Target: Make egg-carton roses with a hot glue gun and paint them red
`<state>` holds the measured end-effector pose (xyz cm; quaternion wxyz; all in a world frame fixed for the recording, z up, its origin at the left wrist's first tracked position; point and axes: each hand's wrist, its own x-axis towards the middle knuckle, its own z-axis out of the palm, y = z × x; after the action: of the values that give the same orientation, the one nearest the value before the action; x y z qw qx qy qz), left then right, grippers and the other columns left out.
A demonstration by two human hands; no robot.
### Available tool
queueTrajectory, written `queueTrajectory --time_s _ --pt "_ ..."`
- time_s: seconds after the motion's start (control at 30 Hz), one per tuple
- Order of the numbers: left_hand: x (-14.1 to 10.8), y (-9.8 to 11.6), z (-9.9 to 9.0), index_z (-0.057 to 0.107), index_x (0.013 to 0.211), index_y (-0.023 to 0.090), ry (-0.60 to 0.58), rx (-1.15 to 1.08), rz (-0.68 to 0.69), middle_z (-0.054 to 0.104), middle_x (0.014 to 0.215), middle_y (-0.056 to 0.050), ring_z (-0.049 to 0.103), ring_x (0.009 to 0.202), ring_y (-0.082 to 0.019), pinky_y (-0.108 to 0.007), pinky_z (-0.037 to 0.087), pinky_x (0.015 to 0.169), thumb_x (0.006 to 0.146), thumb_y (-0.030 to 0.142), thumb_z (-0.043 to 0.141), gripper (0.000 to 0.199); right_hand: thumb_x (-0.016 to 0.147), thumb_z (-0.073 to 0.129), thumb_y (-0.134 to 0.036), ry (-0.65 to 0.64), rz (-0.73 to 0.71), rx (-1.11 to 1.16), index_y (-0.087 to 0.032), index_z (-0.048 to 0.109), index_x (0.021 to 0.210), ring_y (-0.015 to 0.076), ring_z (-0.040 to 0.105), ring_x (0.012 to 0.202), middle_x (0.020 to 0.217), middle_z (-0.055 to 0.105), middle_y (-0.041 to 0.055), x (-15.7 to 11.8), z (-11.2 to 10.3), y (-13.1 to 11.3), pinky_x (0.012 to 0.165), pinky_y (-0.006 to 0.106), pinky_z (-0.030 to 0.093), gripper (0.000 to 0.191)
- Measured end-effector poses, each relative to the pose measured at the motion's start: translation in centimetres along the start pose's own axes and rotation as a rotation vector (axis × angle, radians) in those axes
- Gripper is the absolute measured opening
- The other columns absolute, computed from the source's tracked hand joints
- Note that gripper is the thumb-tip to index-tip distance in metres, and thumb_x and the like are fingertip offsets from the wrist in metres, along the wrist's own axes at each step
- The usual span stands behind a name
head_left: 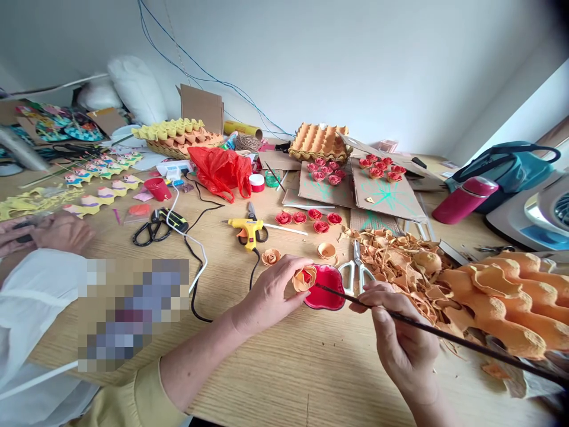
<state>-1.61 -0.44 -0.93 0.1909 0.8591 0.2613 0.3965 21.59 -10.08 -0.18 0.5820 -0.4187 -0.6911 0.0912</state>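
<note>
My left hand (271, 295) pinches a pale orange paper rose (304, 279) with red paint at its centre. Between the fingers of my right hand (400, 332) is a long dark paintbrush (444, 334), its tip close to the rose and over the red paint dish (331, 295). Whether the tip touches the rose I cannot tell. Just behind the dish lie an unpainted rose (271, 257), a small cup-shaped piece (326, 251) and white-handled scissors (357, 270). Several red roses (320, 226) sit farther back.
A yellow glue gun (249, 230) with a black cord lies left of centre. Orange egg trays (502, 296) and carton scraps (400, 267) fill the right. Cardboard sheets (386, 201) bear more red roses. A co-worker's hands (57, 232) are at the left, near black-handled scissors (153, 228).
</note>
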Motion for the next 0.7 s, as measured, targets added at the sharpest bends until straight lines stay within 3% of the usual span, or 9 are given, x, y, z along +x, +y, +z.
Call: queueTrajectory --time_s 0.13,0.27,0.4,0.53,0.6,0.7 --pt "0.1 0.3 -0.1 0.053 0.133 0.025 0.037 -0.119 -0.092 0.065 0.121 -0.008 0.064 0.112 -0.023 -0.04 0.055 0.102 0.085 0.007 0.068 0.053 0.103 0.058 -0.021 0.16 0.175 0.067 -0.024 0.07 0.105 0.0189 0.069 0.083 0.082 0.071 0.0012 0.0 0.3 0.0 0.086 0.035 0.054 0.013" --pt "0.7 0.8 -0.7 0.052 0.117 0.024 0.024 -0.631 -0.453 0.062 0.101 -0.004 0.066 0.09 -0.018 -0.027 0.061 0.068 0.083 0.014 0.066 0.038 0.104 0.059 -0.024 0.216 0.245 0.188 -0.024 0.073 0.105 0.0162 0.068 0.079 0.088 0.071 0.0014 -0.1 0.4 0.4 0.084 0.032 0.055 0.014" --pt "1.5 1.0 -1.5 0.05 0.101 0.023 0.037 -1.069 -0.715 0.058 0.087 0.002 0.06 0.072 -0.013 -0.015 0.047 0.043 0.079 0.035 0.078 0.037 0.103 0.06 -0.022 0.21 0.229 0.242 -0.024 0.073 0.106 0.0154 0.067 0.082 0.096 0.07 0.0021 -0.1 0.6 0.4 0.084 0.032 0.055 0.014" --pt "1.6 0.9 -1.6 0.056 0.081 0.018 0.028 -1.089 -0.82 0.058 0.075 0.0 0.055 0.063 -0.011 -0.016 0.048 0.042 0.078 0.061 0.077 0.048 0.103 0.058 -0.02 0.118 0.138 0.167 -0.024 0.073 0.109 0.0172 0.07 0.089 0.099 0.071 0.0029 0.2 0.7 0.1 0.086 0.032 0.055 0.016" --pt "1.5 1.0 -1.4 0.06 0.076 0.016 0.02 -1.001 -0.818 0.058 0.068 0.001 0.052 0.057 -0.009 -0.018 0.049 0.044 0.077 0.061 0.077 0.048 0.104 0.056 -0.018 0.073 0.087 0.13 -0.024 0.072 0.109 0.0184 0.07 0.094 0.098 0.072 0.0033 0.3 0.8 -0.2 0.085 0.032 0.055 0.018" --pt "1.5 1.6 -1.3 0.07 0.083 0.015 0.021 -0.842 -0.792 0.056 0.062 0.003 0.049 0.053 -0.008 -0.017 0.047 0.046 0.077 0.048 0.079 0.035 0.104 0.054 -0.016 0.019 0.054 0.106 -0.024 0.07 0.11 0.0188 0.07 0.1 0.099 0.073 0.0036 0.4 0.9 -0.3 0.085 0.031 0.055 0.02"
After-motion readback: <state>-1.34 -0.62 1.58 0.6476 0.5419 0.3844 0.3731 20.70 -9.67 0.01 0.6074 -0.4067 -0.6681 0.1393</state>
